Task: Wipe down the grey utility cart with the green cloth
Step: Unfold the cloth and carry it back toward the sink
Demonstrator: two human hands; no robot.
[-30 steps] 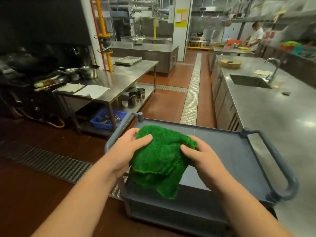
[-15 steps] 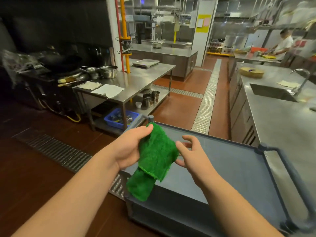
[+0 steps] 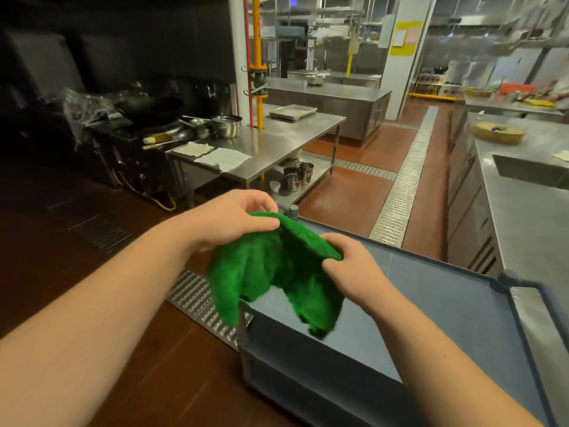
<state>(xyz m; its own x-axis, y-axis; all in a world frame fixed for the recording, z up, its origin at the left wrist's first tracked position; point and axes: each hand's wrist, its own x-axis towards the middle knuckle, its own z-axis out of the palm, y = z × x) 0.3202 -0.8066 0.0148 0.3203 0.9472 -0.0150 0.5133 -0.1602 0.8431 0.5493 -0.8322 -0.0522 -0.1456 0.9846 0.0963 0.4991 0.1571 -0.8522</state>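
Observation:
The green cloth (image 3: 277, 272) hangs spread between both hands above the near left corner of the grey utility cart (image 3: 446, 309). My left hand (image 3: 234, 220) pinches the cloth's top edge at the left. My right hand (image 3: 351, 266) grips the top edge at the right, fingers curled into the fabric. The cloth's lower folds droop over the cart's top shelf and its left rim. The cart's handle (image 3: 542, 291) runs along the right side, and a lower shelf (image 3: 308, 386) shows beneath.
A steel counter with a sink (image 3: 529, 174) runs along the right, close to the cart. A steel prep table (image 3: 264, 143) with towels, pots and a tray stands ahead left. A floor drain grate (image 3: 197, 300) lies left of the cart. Dark stoves line the far left.
The cloth, bunched in my left hand half a second ago, is now pulled open between both hands. My right hand has taken hold of its edge. The view shifted left.

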